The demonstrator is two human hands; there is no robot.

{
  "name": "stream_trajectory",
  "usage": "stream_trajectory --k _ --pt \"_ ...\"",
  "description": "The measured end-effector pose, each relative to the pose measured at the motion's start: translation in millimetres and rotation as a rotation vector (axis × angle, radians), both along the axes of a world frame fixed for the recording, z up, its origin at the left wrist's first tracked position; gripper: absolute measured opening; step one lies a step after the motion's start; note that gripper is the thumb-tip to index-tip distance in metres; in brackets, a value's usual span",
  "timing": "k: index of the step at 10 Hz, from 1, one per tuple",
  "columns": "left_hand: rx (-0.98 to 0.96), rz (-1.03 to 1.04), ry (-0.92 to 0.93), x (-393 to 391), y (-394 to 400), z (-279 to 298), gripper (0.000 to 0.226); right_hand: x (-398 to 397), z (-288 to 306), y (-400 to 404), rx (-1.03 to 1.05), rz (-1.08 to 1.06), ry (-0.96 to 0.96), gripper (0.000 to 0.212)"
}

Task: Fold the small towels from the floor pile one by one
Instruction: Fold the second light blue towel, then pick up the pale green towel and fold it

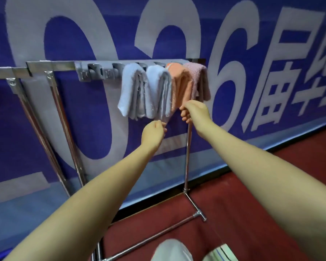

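Observation:
Several small folded towels hang side by side over the top bar of a metal rack (51,65): two light blue ones (134,91) (161,91), an orange one (181,87) and a pink one (198,80). My left hand (153,131) pinches the bottom corner of the second blue towel. My right hand (193,111) is closed around the lower edge of the orange towel, in front of the rack's upright pole (187,151). No floor pile is in view.
A grey clip strip (100,72) is fixed along the top bar. Behind the rack hangs a blue banner (271,53) with large white characters. The floor (243,194) is dark red. The rack's foot bar (154,234) lies low, near my knee (169,249).

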State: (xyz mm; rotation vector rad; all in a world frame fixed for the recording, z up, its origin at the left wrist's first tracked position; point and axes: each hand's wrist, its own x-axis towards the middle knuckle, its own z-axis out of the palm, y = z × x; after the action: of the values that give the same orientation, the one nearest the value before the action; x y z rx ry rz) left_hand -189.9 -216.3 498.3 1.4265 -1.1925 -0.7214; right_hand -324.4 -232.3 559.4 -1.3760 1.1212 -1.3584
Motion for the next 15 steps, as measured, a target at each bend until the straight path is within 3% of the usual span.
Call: stream_trajectory --k 2,5,9,11,12,14,15 --pt "0.186 -0.167 0.026 -71 4 -103 0.042 -67 -114 8 0.207 -0.107 0.085 0.033" --pt "0.402 -0.444 -0.246 -122 -13 -228 0.044 -139 -298 20 0.482 -0.211 0.178 0.032" --pt "0.731 -0.748 -0.607 -156 -47 -423 0.031 -159 -552 40 0.902 -0.348 0.202 0.039" --pt "0.824 -0.788 -0.628 -189 -2 -542 0.04 -182 -659 92 1.071 -0.401 0.322 0.021" --pt "0.926 -0.758 -0.646 -194 26 -595 0.035 -201 -698 122 1.165 -0.424 0.389 0.017" --pt "1.113 -0.543 -0.555 -191 55 -646 0.075 -219 -739 161 1.187 -0.507 0.758 0.078" --pt "1.093 -0.501 -0.479 -189 48 -649 0.079 -215 -740 158 1.15 -0.454 0.916 0.081"
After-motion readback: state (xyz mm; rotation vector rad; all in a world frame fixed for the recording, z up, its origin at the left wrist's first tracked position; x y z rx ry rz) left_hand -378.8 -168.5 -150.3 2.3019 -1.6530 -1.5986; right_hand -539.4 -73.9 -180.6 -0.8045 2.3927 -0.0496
